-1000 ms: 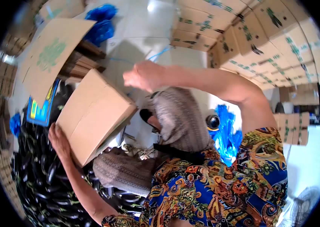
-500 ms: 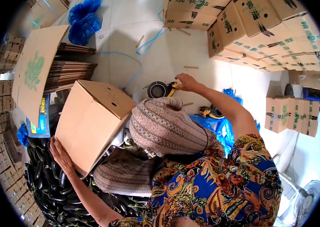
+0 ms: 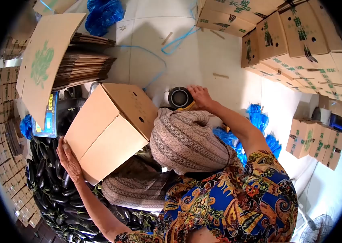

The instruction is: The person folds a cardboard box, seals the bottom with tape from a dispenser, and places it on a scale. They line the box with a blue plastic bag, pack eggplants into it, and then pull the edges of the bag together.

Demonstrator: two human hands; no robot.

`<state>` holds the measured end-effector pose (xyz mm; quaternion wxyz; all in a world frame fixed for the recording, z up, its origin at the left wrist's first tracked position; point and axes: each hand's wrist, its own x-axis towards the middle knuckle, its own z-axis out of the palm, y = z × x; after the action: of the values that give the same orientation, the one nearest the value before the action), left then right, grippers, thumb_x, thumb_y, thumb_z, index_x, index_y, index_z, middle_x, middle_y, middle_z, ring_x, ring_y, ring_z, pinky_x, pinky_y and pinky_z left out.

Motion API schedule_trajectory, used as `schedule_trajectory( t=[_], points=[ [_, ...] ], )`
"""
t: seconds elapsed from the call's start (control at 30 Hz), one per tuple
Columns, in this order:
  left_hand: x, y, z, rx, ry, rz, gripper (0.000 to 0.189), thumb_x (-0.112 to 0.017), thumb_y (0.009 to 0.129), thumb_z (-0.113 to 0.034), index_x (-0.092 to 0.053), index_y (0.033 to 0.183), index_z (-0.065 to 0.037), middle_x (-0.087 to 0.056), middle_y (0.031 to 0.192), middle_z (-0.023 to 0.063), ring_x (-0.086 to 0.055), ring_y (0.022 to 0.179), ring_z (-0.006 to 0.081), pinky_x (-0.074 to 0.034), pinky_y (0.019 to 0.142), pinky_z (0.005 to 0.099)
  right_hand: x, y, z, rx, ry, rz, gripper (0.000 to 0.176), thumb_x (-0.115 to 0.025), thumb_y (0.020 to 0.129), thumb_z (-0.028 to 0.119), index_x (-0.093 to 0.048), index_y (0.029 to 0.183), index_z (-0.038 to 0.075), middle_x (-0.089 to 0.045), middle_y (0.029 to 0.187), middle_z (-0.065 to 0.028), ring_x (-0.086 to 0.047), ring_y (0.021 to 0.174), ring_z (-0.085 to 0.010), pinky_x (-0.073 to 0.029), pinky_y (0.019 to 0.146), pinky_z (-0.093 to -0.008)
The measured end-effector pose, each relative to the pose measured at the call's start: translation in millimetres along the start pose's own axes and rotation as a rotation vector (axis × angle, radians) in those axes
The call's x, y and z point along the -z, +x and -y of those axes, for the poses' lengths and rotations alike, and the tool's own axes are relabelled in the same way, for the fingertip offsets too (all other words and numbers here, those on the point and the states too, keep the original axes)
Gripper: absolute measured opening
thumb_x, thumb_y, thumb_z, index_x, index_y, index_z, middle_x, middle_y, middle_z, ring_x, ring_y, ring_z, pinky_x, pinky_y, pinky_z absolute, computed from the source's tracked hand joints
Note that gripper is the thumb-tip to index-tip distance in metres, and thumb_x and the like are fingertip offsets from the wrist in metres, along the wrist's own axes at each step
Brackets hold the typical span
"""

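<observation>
A closed cardboard box (image 3: 98, 133) stands tilted in front of my lap. My left hand (image 3: 69, 160) lies with its fingers spread against the box's lower left side. To the right, my right hand (image 3: 199, 97) is at a tape dispenser with a dark roll (image 3: 180, 98) and a yellow part, on the floor beyond my knee. Its fingers are bent over the dispenser's right side. Many dark eggplants (image 3: 53, 186) lie heaped at the left, below and beside the box.
Flattened cartons (image 3: 84, 67) are stacked at the upper left, by a blue scale (image 3: 48, 121). Packed boxes (image 3: 300, 36) rise at the upper right. Blue plastic bags (image 3: 258, 117) and blue strapping (image 3: 154, 56) lie on the floor. A fan (image 3: 318, 229) stands lower right.
My right hand has moved onto the tape dispenser, closing its fingers on it. The box has turned slightly, showing its seam more. The whole view has shifted a little.
</observation>
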<state>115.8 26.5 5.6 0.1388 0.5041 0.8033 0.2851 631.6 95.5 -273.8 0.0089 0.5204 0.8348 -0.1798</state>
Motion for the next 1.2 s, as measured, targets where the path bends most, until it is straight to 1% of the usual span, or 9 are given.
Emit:
schedule_trajectory(
  t=[0.17, 0.4, 0.53, 0.63, 0.67, 0.77, 0.9, 1.1, 1.2],
  points=[
    [0.7, -3.5, -6.5, 0.049, -0.002, -0.013, 0.044, -0.048, 0.1, -0.036, -0.056, 0.127, -0.002, -0.055, 0.123, 0.0125, -0.053, 0.114, 0.0252, -0.04, 0.099, 0.0354, -7.3, 8.3, 4.0, 0.479, -0.232, -0.113, 0.049, -0.071, 0.07, 0.017, -0.055, 0.116, 0.009, -0.047, 0.131, -0.0142, -0.047, 0.116, -0.0305, -0.036, 0.097, -0.0462],
    [-0.5, -3.5, -12.7, 0.04, 0.0, -0.019, 0.043, -0.048, 0.1, -0.034, -0.056, 0.128, -0.003, -0.056, 0.124, 0.0133, -0.054, 0.114, 0.0261, -0.04, 0.099, 0.0359, -41.3, 8.5, 22.8, 0.553, -0.234, -0.272, 0.016, -0.062, 0.078, 0.018, -0.055, 0.091, 0.012, -0.054, 0.075, -0.0029, -0.047, 0.091, -0.0205, -0.036, 0.084, -0.0383],
    [-0.2, -4.2, -14.2, 0.06, 0.014, -0.012, 0.044, -0.047, 0.1, -0.036, -0.056, 0.128, -0.003, -0.055, 0.123, 0.0128, -0.053, 0.114, 0.0253, -0.039, 0.099, 0.0352, -11.0, 5.0, -16.1, 0.614, -0.317, -0.084, 0.014, -0.063, 0.074, 0.026, -0.06, 0.08, 0.014, -0.057, 0.083, -0.0019, -0.05, 0.088, -0.0213, -0.038, 0.077, -0.0379],
    [-2.0, -5.1, -17.7, 0.061, 0.004, -0.016, 0.045, -0.047, 0.1, -0.038, -0.056, 0.127, -0.003, -0.055, 0.122, 0.0121, -0.053, 0.113, 0.0247, -0.039, 0.099, 0.0351, 8.2, -20.7, -33.8, 0.427, -0.332, 0.272, 0.016, -0.068, 0.069, 0.015, -0.062, 0.084, 0.014, -0.059, 0.087, -0.0028, -0.051, 0.097, -0.0216, -0.039, 0.079, -0.0401],
    [-1.6, -5.2, -17.6, 0.068, 0.003, -0.02, 0.045, -0.047, 0.1, -0.038, -0.056, 0.127, -0.003, -0.055, 0.122, 0.012, -0.053, 0.113, 0.0246, -0.039, 0.099, 0.0351, 17.8, -24.7, -34.4, 0.344, -0.135, 0.276, 0.022, -0.067, 0.068, 0.009, -0.062, 0.09, 0.01, -0.06, 0.093, -0.0062, -0.053, 0.098, -0.0273, -0.043, 0.077, -0.0438],
    [0.4, -5.9, -11.7, 0.058, -0.01, -0.008, 0.046, -0.047, 0.1, -0.04, -0.057, 0.127, -0.004, -0.055, 0.121, 0.0118, -0.053, 0.112, 0.0244, -0.039, 0.098, 0.0355, 24.2, -36.9, -41.5, -0.046, 0.129, -0.145, 0.03, -0.066, 0.069, 0.008, -0.061, 0.098, 0.006, -0.06, 0.097, -0.0105, -0.054, 0.095, -0.0341, -0.046, 0.078, -0.0476],
    [-3.1, -2.3, -15.8, 0.061, 0.004, -0.024, 0.045, -0.047, 0.1, -0.038, -0.057, 0.126, -0.004, -0.056, 0.121, 0.0121, -0.053, 0.111, 0.0243, -0.039, 0.098, 0.0355, 24.9, -59.2, -39.2, -0.44, 0.18, -0.241, 0.047, -0.072, 0.071, 0.016, -0.052, 0.113, 0.005, -0.059, 0.104, -0.0184, -0.056, 0.098, -0.0394, -0.048, 0.082, -0.0488],
    [2.9, -6.4, 5.5, 0.004, -0.042, -0.057, 0.038, -0.049, 0.1, -0.026, -0.056, 0.127, -0.001, -0.056, 0.123, 0.0127, -0.054, 0.115, 0.0251, -0.039, 0.099, 0.0332, -15.1, -41.8, -61.0, -0.685, 0.225, -0.005, 0.052, -0.073, 0.067, 0.022, -0.052, 0.111, 0.008, -0.062, 0.102, -0.0215, -0.059, 0.1, -0.0407, -0.048, 0.082, -0.0502],
    [5.5, -9.8, -3.2, -0.011, -0.058, -0.05, 0.032, -0.051, 0.099, -0.019, -0.057, 0.124, 0.0, -0.058, 0.118, 0.0127, -0.055, 0.11, 0.0239, -0.04, 0.097, 0.0324, -9.3, -22.4, -60.6, -0.655, 0.189, 0.097, 0.051, -0.07, 0.068, 0.018, -0.05, 0.111, 0.0, -0.062, 0.101, -0.0229, -0.061, 0.093, -0.0399, -0.051, 0.078, -0.0466]
  ],
)
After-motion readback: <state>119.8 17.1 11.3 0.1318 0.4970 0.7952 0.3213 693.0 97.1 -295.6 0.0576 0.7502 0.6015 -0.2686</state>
